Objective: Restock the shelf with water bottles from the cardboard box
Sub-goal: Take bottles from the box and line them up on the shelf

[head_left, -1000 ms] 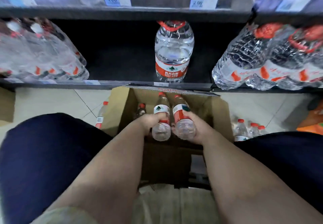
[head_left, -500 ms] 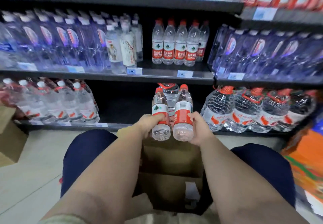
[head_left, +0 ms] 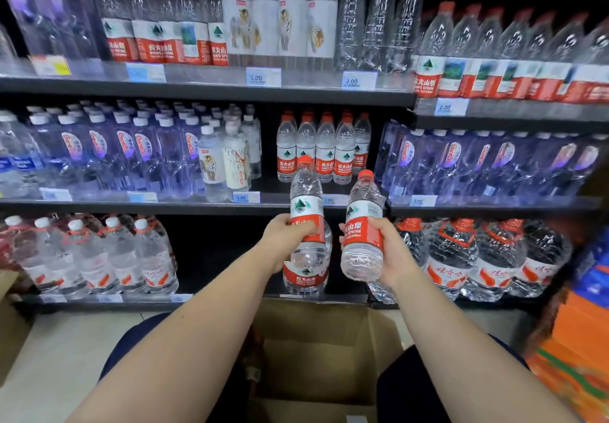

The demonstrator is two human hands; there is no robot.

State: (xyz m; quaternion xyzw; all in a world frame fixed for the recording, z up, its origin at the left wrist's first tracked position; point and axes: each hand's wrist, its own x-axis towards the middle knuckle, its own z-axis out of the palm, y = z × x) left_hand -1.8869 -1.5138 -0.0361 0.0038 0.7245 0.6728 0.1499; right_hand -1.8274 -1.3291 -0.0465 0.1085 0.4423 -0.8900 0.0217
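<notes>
Red-capped water bottles stand roughly upright, one per hand: the left hand [head_left: 286,234] wraps its fingers [head_left: 307,226] round one bottle [head_left: 306,198], and the right hand [head_left: 392,251] grips the other [head_left: 362,221]. The matching row [head_left: 324,155] stands farther and higher on the middle shelf [head_left: 197,206], nearer the left bottle. The contents of the cardboard box [head_left: 329,333] are hidden.

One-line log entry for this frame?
stage: pre-placement | left hand: grips left bottle | right hand: grips right bottle | likely slot: red-label row, middle shelf | cardboard box: open, below hands
</notes>
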